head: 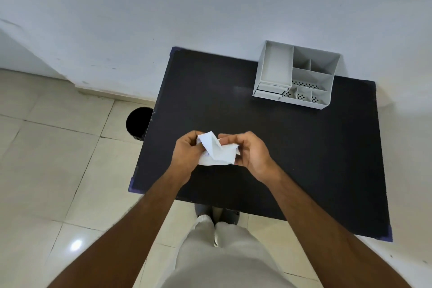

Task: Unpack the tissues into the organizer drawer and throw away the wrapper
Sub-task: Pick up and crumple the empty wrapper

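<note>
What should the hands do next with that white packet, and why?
Probably keep pulling the tissues free: both the left hand and right hand grip the white tissue pack above the table, and the organizer looks empty.

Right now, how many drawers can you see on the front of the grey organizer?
2. Both sit stacked at the left front of the grey plastic desk organizer: the upper drawer and the lower drawer, each slightly pulled out. Others may be hidden from this angle.

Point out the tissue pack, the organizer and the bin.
tissue pack (217,153): head view, on its white middle between the hands.
organizer (275,65): head view, on the floor of its large left tray.
bin (138,123): head view, on its dark opening beside the table.
</note>
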